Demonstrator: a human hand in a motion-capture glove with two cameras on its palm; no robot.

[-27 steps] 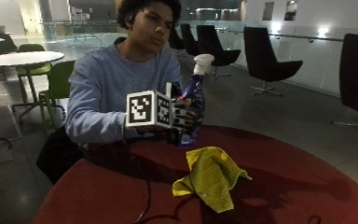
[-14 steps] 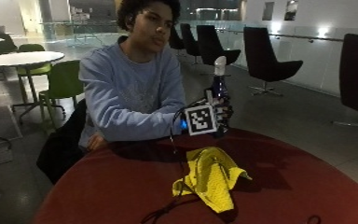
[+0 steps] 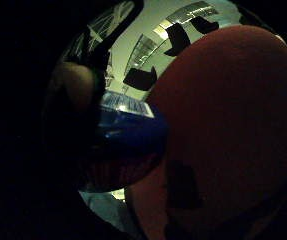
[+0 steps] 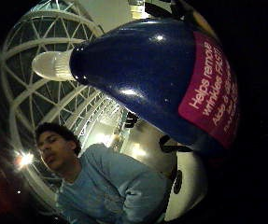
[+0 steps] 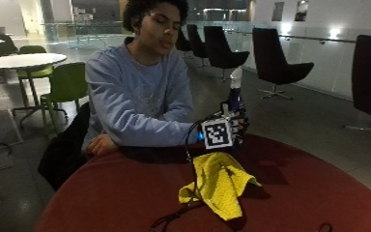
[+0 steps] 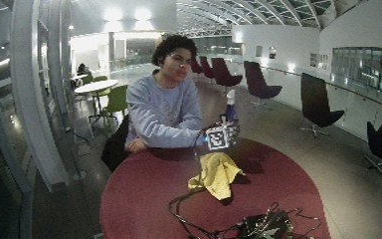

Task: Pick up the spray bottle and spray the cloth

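Spray bottle (image 5: 235,99) now farther right, upright in gloved grip (image 5: 235,129), fingers half-hidden, beyond cloth (image 5: 219,182).

Cloth (image 5: 219,186) heaped mid-table (image 5: 108,203) — bare top around.

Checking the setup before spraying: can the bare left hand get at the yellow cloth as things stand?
Probably yes: the bare left hand rests on the red table, and nothing stands between it and the yellow cloth.

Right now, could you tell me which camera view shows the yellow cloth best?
The outside view: the yellow cloth lies crumpled on the red table, in front of the gloved right hand holding the spray bottle. The wide outside view shows it smaller; neither palm view shows it.
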